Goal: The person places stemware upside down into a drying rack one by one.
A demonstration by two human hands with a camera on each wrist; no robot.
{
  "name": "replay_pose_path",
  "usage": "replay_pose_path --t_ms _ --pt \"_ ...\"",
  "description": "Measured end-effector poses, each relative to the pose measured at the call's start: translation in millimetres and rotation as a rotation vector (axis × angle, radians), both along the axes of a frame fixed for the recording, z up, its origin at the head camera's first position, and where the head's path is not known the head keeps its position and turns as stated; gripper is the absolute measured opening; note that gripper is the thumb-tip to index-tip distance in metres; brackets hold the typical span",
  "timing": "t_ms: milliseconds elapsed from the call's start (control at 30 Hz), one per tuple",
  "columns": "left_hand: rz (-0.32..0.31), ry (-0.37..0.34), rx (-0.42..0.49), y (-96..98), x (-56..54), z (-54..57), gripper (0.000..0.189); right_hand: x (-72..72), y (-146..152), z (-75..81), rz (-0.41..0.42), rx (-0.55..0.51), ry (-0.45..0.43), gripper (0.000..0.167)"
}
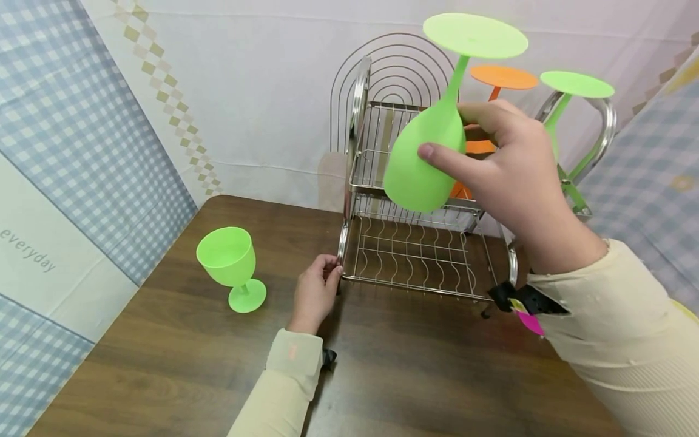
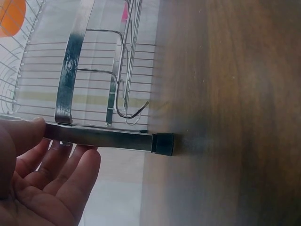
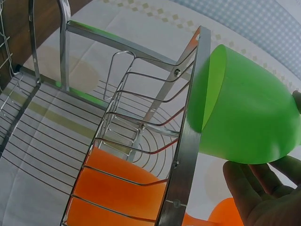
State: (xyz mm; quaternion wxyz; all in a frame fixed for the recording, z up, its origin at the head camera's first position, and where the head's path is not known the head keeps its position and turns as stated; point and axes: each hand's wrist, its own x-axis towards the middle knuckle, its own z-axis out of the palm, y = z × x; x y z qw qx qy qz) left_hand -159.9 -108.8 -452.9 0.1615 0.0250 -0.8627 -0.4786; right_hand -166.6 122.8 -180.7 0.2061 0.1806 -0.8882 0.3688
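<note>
Brown table (image 1: pixel 136 376); right grip (image 1: pixel 519 167) pinches inverted goblet (image 1: pixel 435 130) by bowl (image 1: pixel 412 176); left grip (image 1: pixel 314 292) pinches rack (image 1: pixel 358 109).

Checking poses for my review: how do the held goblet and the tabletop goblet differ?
The held goblet is inverted; the tabletop goblet is upright. The right grip holds the held goblet; the tabletop goblet stands on the brown table. In the head view, the held goblet overlaps the rack; the tabletop goblet is left of it. Both are green, with a stem and round base.
</note>
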Motion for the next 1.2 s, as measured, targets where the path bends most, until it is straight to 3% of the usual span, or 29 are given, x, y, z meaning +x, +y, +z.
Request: replay_pose_path --t_ms 533,1200 --pt "-0.005 -0.015 0.006 -0.5 0.1 -0.7 0.012 -7.7 -7 7.6 -0.001 0.061 -0.093 0.064" --pt "-0.005 -0.006 0.019 1.6 1.4 2.3 0.011 -29.0 -14 5.9 -0.005 0.0 -0.118 0.065"
